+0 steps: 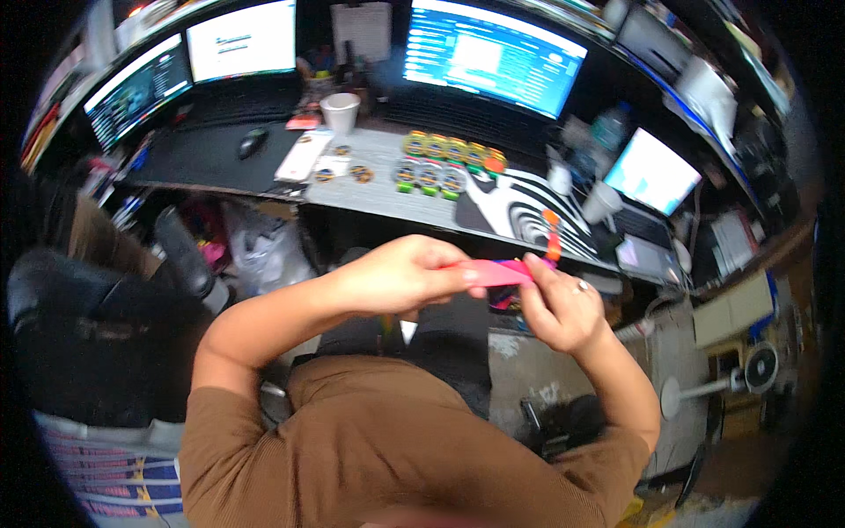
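Note:
Above my lap, a bright pink flat strip point(495, 274) stretches between my two hands, looking like ribbon or band. My left hand point(414, 275) pinches one end of it between thumb and fingers. The other end is gripped by my right hand point(563, 304), which wears a ring. Beyond the right fingers an orange-red strip point(554, 239) extends up toward the desk edge, with a rounded orange end. Whether it is one piece with the pink strip, I cannot tell. A bit of blue-purple shows behind the pink.
On the desk point(370, 207) sit rows of small round yellow, green and silver items point(449, 151), several loose discs point(362, 173), a white box point(304, 157) and a white cup point(340, 113). A zebra-patterned mat point(528, 211), another cup point(602, 202) and a laptop point(651, 176) lie right.

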{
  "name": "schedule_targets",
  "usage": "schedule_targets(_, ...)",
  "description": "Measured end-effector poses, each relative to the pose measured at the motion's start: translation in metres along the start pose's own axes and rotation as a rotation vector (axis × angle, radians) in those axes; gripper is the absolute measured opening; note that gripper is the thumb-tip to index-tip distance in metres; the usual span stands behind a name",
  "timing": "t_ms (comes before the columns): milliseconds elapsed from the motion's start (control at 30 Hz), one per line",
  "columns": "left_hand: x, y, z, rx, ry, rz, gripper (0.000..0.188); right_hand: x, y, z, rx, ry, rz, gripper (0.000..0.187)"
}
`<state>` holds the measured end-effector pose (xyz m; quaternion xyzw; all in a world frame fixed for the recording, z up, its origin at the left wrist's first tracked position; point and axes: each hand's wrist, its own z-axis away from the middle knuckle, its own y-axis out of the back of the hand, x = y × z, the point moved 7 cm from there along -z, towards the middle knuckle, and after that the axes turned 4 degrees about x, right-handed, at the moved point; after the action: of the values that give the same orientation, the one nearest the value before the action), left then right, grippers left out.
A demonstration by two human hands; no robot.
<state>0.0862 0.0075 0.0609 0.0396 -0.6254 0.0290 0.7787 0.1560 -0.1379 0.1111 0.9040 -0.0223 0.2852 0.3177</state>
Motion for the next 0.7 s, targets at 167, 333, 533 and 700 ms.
schedule_targets(167,0.007,-0.01,0.005,-0.044,-0.017,0.053,0.026,0.006,0.008,0.0,0.115,-0.042,-0.005,0.015)
schedule_targets(333,0.015,-0.013,0.005,-0.027,-0.044,0.16,0.024,0.02,0.013,-0.002,0.163,-0.014,-0.04,0.011)
schedule_targets(533,0.042,-0.014,0.009,-0.038,-0.244,0.167,0.025,0.051,-0.001,0.006,0.324,-0.332,-0.16,0.016)
schedule_targets(700,0.074,0.003,0.009,0.1,-0.665,0.085,0.022,0.036,-0.038,0.019,0.435,-0.668,-0.583,0.02)
